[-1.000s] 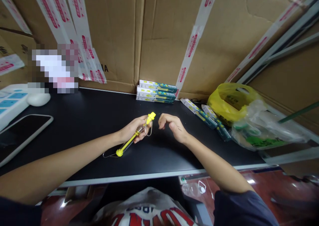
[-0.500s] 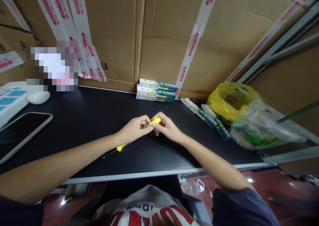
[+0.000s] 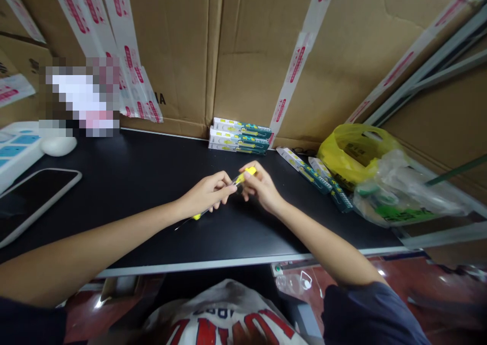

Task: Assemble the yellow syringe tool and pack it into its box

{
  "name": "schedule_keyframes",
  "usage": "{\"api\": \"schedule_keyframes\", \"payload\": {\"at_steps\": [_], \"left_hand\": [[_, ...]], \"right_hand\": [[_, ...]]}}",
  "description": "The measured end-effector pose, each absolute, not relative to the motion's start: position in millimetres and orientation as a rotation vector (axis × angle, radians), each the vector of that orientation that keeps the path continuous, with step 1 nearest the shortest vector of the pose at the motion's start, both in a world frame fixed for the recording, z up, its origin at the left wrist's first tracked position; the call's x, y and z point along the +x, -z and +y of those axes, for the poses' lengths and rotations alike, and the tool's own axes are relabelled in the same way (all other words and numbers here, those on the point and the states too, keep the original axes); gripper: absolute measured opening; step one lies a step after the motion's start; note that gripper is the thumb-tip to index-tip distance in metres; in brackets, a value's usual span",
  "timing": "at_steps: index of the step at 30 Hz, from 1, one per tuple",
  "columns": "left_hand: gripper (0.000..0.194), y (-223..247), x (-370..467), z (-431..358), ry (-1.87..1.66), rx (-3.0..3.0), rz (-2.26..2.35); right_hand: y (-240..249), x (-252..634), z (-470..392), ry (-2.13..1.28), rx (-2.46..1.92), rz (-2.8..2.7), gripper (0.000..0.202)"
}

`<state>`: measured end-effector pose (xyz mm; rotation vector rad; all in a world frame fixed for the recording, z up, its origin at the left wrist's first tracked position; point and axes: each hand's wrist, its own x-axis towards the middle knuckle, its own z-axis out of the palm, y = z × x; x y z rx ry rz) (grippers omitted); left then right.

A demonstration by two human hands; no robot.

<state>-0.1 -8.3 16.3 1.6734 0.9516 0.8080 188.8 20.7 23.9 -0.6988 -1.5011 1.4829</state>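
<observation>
Over the middle of the black table, both my hands hold a slim yellow pen-like tool with a clear barrel. My left hand is wrapped around the barrel, and the tool's lower yellow end and a thin metal tip poke out below my palm. My right hand pinches the yellow cap end with its fingertips. The middle of the tool is hidden by my fingers.
A stack of green-and-white boxes lies against the cardboard wall, with two more boxes to its right. A yellow bag and a clear plastic bag sit at the right. A phone, a white mouse and a power strip are at the left.
My right hand came in from beside the tool and took hold of its yellow cap end. The tool has swung lower and now points more to the right.
</observation>
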Motion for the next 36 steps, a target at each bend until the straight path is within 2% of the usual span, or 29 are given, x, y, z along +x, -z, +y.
{"api": "schedule_keyframes", "payload": {"at_steps": [7,20,30,36], "left_hand": [[0.035,-6,4,-4,-0.610,1.367,0.749],[0.046,-7,4,-8,-0.470,1.427,0.752],[0.036,-14,0,-13,-0.147,1.439,0.595],[0.033,-15,-2,-12,-0.137,1.431,0.590]], "right_hand": [[-44,223,53,-1.311,-0.771,-1.316,0.014],[-46,240,66,-1.214,-0.786,-1.247,0.016],[-56,260,82,-1.128,-0.850,-1.192,0.020],[-49,245,71,-1.233,-0.836,-1.247,0.019]]}}
